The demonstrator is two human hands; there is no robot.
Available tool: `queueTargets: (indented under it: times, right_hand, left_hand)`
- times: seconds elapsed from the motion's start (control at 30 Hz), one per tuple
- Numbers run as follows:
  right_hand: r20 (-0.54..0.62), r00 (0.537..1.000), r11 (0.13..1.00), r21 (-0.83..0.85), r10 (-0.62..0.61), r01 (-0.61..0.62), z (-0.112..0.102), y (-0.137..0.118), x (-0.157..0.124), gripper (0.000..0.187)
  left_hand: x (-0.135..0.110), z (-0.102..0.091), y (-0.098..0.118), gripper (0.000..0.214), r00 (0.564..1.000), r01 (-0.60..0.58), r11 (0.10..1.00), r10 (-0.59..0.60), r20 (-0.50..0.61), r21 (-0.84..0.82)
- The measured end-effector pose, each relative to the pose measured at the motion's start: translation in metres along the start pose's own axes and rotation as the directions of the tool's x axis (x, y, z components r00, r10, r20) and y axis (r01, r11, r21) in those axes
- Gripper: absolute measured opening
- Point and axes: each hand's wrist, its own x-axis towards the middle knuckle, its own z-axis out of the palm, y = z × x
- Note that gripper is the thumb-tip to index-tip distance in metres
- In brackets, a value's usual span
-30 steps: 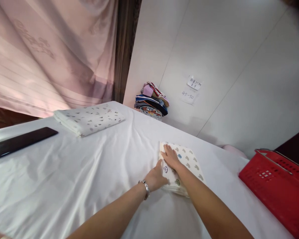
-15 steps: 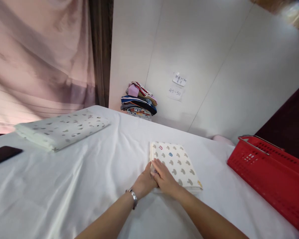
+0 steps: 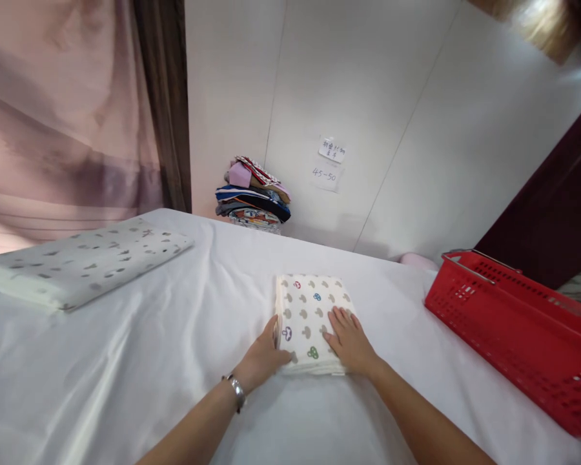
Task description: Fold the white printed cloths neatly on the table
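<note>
A folded cloth (image 3: 306,314) lies in front of me, white with grey mushrooms and a few coloured ones. At its near left corner, my left hand (image 3: 261,358) grips the edge, thumb on top and fingers along the side, partly hidden. A silver bracelet (image 3: 235,391) circles the left wrist. My right hand (image 3: 351,342) rests flat on the right part of the cloth, fingers outstretched and holding nothing.
A larger folded white cloth (image 3: 97,258) with a grey pattern lies on the left of the white-covered table (image 3: 213,310). To the right stands a red basket (image 3: 508,342) with metal handles. Stacked clothes (image 3: 254,194) sit beyond the far edge, by the wall.
My hands, together at the cloth's left edge before, have separated. The right hand has moved right across the cloth's top; the left stays at the left edge. The view has shifted right.
</note>
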Motion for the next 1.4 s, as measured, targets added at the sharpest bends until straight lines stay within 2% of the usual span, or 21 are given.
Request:
queueTargets:
  times: [0.07, 0.17, 0.23, 0.3, 0.37, 0.47, 0.57, 0.63, 0.7, 0.8, 0.87, 0.93, 1.0, 1.07, 1.17, 1.23, 1.3, 1.4]
  right_hand:
    - [-0.009, 1.0, 0.999, 0.035, -0.015, 0.015, 0.005, 0.003, 0.001, 0.063]
    - [-0.047, 0.999, 0.985, 0.174, -0.007, 0.015, 0.0, 0.01, 0.002, 0.055]
    - [-0.133, 0.987, 0.962, 0.268, 0.091, -0.053, -0.006, 0.02, 0.003, 0.051]
    - [-0.178, 0.949, 0.91, 0.374, 0.259, -0.179, -0.01, 0.032, 0.005, 0.051]
    - [-0.128, 0.914, 0.831, 0.479, 0.385, -0.283, -0.01, 0.041, 0.004, 0.055]
    - [-0.049, 0.901, 0.749, 0.577, 0.43, -0.327, -0.001, 0.043, -0.003, 0.063]
    - [-0.049, 0.925, 0.725, 0.636, 0.378, -0.262, 0.012, 0.031, -0.016, 0.07]
    - [-0.074, 0.949, 0.75, 0.632, 0.306, -0.193, 0.017, 0.019, -0.025, 0.071]
    - [-0.138, 0.957, 0.815, 0.563, 0.256, -0.137, 0.015, 0.005, -0.034, 0.067]
    - [-0.295, 0.938, 0.91, 0.412, 0.183, -0.048, 0.005, -0.014, -0.047, 0.054]
    - [-0.367, 0.927, 0.936, 0.346, 0.075, 0.061, -0.001, -0.028, -0.056, 0.047]
    - [-0.381, 0.922, 0.929, 0.316, -0.063, 0.194, -0.003, -0.04, -0.063, 0.04]
    - [-0.377, 0.909, 0.905, 0.301, -0.177, 0.301, -0.002, -0.05, -0.068, 0.032]
    - [-0.389, 0.892, 0.89, 0.286, -0.23, 0.354, 0.002, -0.056, -0.07, 0.026]
    - [-0.418, 0.872, 0.892, 0.245, -0.256, 0.379, 0.005, -0.058, -0.069, 0.024]
    - [-0.43, 0.865, 0.899, 0.222, -0.257, 0.377, 0.007, -0.057, -0.068, 0.024]
    - [-0.44, 0.863, 0.908, 0.203, -0.248, 0.365, 0.009, -0.057, -0.068, 0.024]
    - [-0.437, 0.863, 0.921, 0.164, -0.253, 0.353, 0.011, -0.058, -0.068, 0.025]
  left_hand:
    - [0.0, -0.001, 0.002, 0.09, 1.0, 0.013, 1.0, -0.013, -0.009, 0.01]
    - [-0.001, -0.001, 0.005, 0.089, 1.0, 0.026, 0.999, -0.025, -0.012, 0.024]
    - [-0.001, 0.0, 0.007, 0.089, 0.999, 0.035, 0.999, -0.035, -0.006, 0.034]
    - [-0.002, 0.001, 0.01, 0.089, 0.999, 0.036, 0.999, -0.036, -0.007, 0.036]
    - [-0.003, 0.0, 0.014, 0.088, 1.0, 0.028, 0.999, -0.028, -0.011, 0.029]
    - [-0.004, -0.01, 0.022, 0.086, 0.998, 0.018, 0.999, -0.016, -0.054, 0.042]
    - [-0.001, -0.033, 0.025, 0.085, 0.974, 0.031, 0.995, -0.008, -0.226, 0.1]
    - [0.001, -0.047, 0.023, 0.08, 0.949, 0.069, 0.988, -0.022, -0.316, 0.138]
    - [0.003, -0.056, 0.02, 0.073, 0.945, 0.11, 0.974, -0.04, -0.324, 0.199]
    - [0.003, -0.059, 0.018, 0.065, 0.953, 0.129, 0.926, -0.017, -0.302, 0.354]
    - [0.001, -0.056, 0.018, 0.063, 0.952, 0.09, 0.886, 0.058, -0.301, 0.455]
    - [-0.002, -0.052, 0.019, 0.062, 0.934, -0.005, 0.832, 0.202, -0.294, 0.554]
    - [-0.006, -0.047, 0.02, 0.062, 0.883, -0.132, 0.743, 0.389, -0.262, 0.656]
    - [-0.012, -0.04, 0.021, 0.059, 0.815, -0.244, 0.646, 0.541, -0.208, 0.723]
    - [-0.02, -0.029, 0.023, 0.04, 0.755, -0.41, 0.541, 0.653, -0.06, 0.734]
    - [-0.024, -0.025, 0.023, 0.028, 0.753, -0.495, 0.49, 0.654, 0.073, 0.718]
    - [-0.026, -0.024, 0.022, 0.023, 0.766, -0.528, 0.454, 0.62, 0.171, 0.718]
    - [-0.026, -0.027, 0.017, 0.02, 0.773, -0.538, 0.421, 0.592, 0.228, 0.73]
